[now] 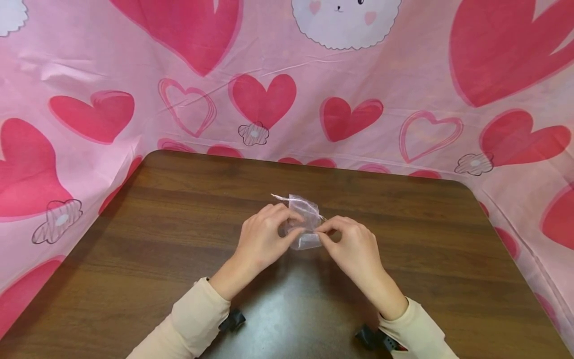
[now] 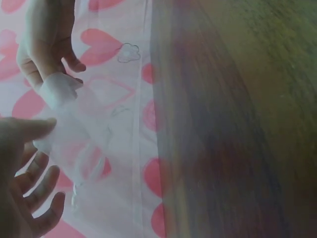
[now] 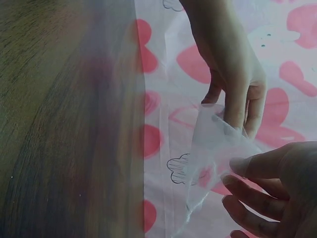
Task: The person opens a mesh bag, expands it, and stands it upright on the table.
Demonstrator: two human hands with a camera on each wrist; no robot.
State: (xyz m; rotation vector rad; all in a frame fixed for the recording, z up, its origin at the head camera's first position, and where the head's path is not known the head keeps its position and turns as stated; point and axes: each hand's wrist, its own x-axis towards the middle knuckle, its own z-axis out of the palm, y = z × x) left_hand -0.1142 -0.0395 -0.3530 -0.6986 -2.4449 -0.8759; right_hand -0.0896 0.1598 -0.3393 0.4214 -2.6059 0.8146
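Note:
Between the two hands is a small, sheer, pale drawstring pouch (image 1: 307, 212), held up over the table. A thin cord sticks out from its upper left side, and a short end shows at its right. My left hand (image 1: 266, 237) grips the pouch's left side between thumb and forefinger. From the right, my right hand (image 1: 354, 244) pinches its edge with thumb and forefinger. In the right wrist view, the left forefinger lies against the pouch (image 3: 205, 144), partly covered by its fabric. The left wrist view has the left thumb (image 2: 39, 129) on the sheer fabric.
A dark brown wooden table (image 1: 179, 239) lies beneath the hands. Pink cloth (image 1: 309, 65) printed with red hearts rises at its back and sides. Black wrist devices (image 1: 233, 320) show below both beige sleeves (image 1: 202, 314).

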